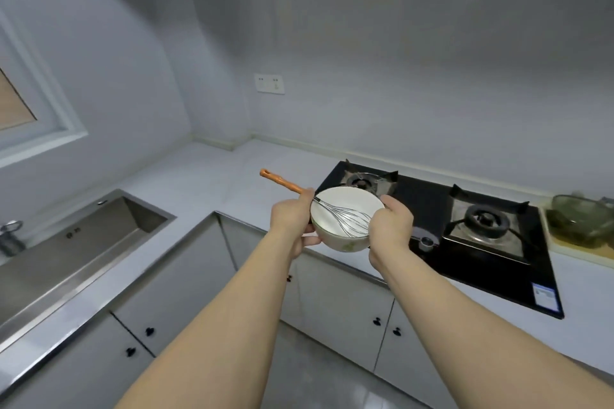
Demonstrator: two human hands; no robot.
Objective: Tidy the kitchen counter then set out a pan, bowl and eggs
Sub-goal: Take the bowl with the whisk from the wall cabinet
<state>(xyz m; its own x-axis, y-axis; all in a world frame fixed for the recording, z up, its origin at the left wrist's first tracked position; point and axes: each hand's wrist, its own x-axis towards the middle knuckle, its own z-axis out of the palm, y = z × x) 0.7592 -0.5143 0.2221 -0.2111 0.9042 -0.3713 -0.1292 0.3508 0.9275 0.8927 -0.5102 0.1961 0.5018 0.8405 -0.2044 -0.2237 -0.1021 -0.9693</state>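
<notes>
Gripping round glossy bowl (345, 219), wire whisk (345, 217)

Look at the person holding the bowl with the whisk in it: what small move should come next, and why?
Probably lower the bowl onto the bare counter left of the stove. Both hands, left and right, hold it in the air above the counter edge, the whisk lying inside, and setting out a bowl is part of the job.

The right hand (390, 229) covers the near right side of the white ceramic bowl (342, 226) and the tip of the wire whisk (345, 217). The green glass dish (581, 221) is blurred and cut by the right edge; the metal tap (10, 236) by the left edge.
</notes>
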